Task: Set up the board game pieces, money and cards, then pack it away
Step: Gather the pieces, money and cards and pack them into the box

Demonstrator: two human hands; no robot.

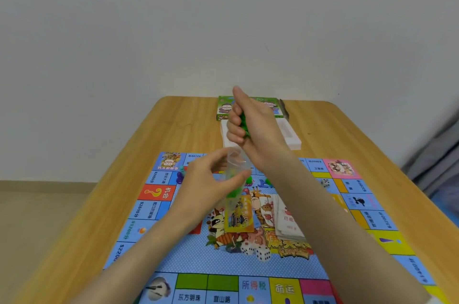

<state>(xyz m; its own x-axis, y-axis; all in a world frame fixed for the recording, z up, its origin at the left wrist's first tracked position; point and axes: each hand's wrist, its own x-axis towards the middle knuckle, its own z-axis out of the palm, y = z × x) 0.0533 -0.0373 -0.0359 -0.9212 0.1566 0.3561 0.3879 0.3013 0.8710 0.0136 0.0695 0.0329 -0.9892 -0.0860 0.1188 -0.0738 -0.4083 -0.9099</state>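
A clear bag (236, 174) is pinched at its mouth by the left hand (211, 179) above the middle of the board (173, 254). Green pieces (243, 121) are clenched in the curled right hand (250, 124), just over the bag; more green seems to lie inside it. Two dice (255, 251) are seen near the board's centre, beside a card stack (288, 219)
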